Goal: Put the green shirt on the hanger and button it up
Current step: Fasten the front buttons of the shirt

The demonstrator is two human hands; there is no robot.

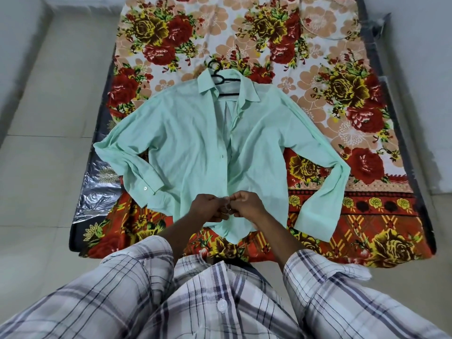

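Both hands, left hand (208,208) and right hand (247,204), are pinching the shirt (193,133) placket at its hem, which is running straight away toward the hanger (221,78).

Mostly hidden inside the green shirt (195,133): the black hanger (221,78), only its hook and short stretches of bar showing at the open collar. Covered by the left hand (208,208) and right hand (247,206): the lower placket where they meet, so impossible to tell whether the button there is through its hole. Too small to judge: the buttons higher up the front, fastened or not. Tucked under the shirt body: part of the sleeve on the left side of the view. Cut off by the top edge: the far end of the floral bedsheet (318,57). Cut off by the bottom edge: the checked sleeves (137,277) and shirt front of the person.
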